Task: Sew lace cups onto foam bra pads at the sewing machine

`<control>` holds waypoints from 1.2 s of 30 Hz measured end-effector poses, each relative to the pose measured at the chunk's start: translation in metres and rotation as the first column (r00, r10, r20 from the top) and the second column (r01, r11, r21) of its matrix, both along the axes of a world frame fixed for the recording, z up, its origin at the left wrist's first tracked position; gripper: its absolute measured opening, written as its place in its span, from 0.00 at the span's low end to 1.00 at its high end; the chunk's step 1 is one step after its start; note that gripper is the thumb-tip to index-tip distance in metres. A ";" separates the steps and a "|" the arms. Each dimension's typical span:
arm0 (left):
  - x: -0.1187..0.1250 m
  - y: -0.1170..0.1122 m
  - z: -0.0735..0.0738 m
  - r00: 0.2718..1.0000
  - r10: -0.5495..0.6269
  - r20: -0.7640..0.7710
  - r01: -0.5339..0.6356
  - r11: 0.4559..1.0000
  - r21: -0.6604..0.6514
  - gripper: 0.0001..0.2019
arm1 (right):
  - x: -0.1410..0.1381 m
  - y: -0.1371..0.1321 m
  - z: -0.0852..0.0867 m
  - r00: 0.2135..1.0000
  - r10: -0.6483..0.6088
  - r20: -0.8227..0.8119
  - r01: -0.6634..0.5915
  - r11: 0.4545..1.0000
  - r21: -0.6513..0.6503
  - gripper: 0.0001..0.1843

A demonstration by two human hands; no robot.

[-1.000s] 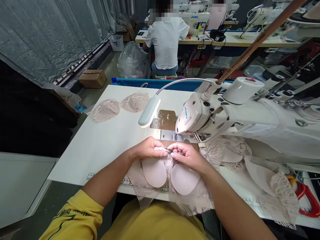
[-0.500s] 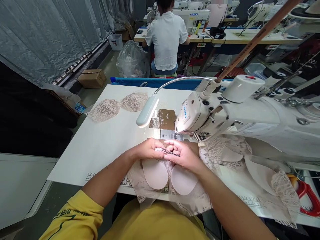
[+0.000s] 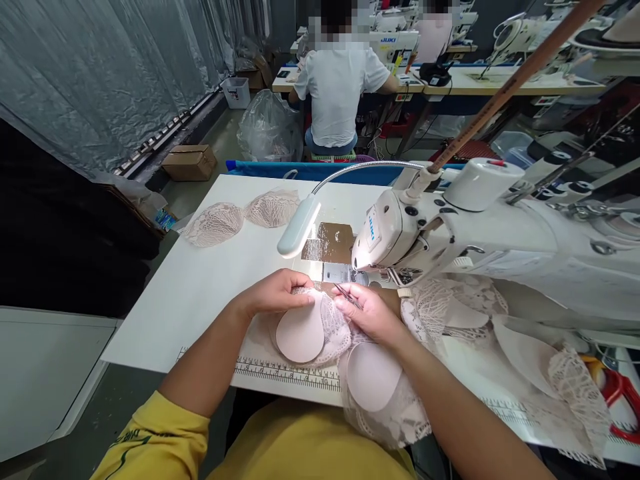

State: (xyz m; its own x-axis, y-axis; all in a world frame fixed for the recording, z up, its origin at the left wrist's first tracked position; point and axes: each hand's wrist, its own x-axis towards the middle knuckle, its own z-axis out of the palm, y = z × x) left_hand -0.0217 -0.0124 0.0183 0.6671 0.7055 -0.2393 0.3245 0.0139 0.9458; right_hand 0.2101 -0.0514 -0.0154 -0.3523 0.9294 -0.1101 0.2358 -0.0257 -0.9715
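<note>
My left hand (image 3: 283,291) is closed on the upper edge of a lace bra cup (image 3: 336,327), whose smooth pale pad (image 3: 300,331) faces up. A slim, dark metal tool (image 3: 347,295) lies in my right hand (image 3: 367,310), between thumb and fingers; I cannot tell whether it is tweezers or thread snips. My right fingertips are close to the lace beside the first cup. The second pale cup pad (image 3: 374,377) with its lace hangs at the table's front edge, under my right wrist. Both hands are just in front of the sewing machine's needle area (image 3: 357,275).
A white sewing machine (image 3: 450,220) fills the right side, with a lamp (image 3: 299,227) over the table (image 3: 165,293). Two lace cups (image 3: 215,225) lie at the far left. More lace pieces (image 3: 525,350) and red-handled scissors (image 3: 623,400) are at right. A person (image 3: 336,93) sits ahead.
My hands have moved apart; the left went left, lifting and turning one cup. The tool now points up and left in my right hand. The second cup has shifted right and down.
</note>
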 end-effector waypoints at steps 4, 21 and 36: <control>0.011 -0.003 -0.005 0.999 -0.013 0.044 0.014 1.000 -0.005 0.11 | -0.001 -0.003 0.003 0.998 0.026 0.055 -0.030 0.997 0.076 0.11; 0.030 -0.007 -0.014 0.980 0.134 0.149 -0.111 0.982 -0.154 0.13 | 0.008 -0.002 0.000 0.998 0.051 -0.034 -0.049 0.997 0.052 0.14; 0.035 -0.009 -0.016 0.996 0.077 0.046 -0.074 0.995 -0.068 0.15 | 0.005 0.000 -0.001 0.995 0.091 -0.032 -0.090 0.996 0.029 0.12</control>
State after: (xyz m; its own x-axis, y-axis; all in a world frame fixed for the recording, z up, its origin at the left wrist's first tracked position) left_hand 0.0135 -0.0216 0.0026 0.6243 0.7381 -0.2558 0.2741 0.0998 0.9565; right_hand 0.2154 -0.0513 -0.0163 -0.4378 0.8962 -0.0721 0.2039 0.0208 -0.9788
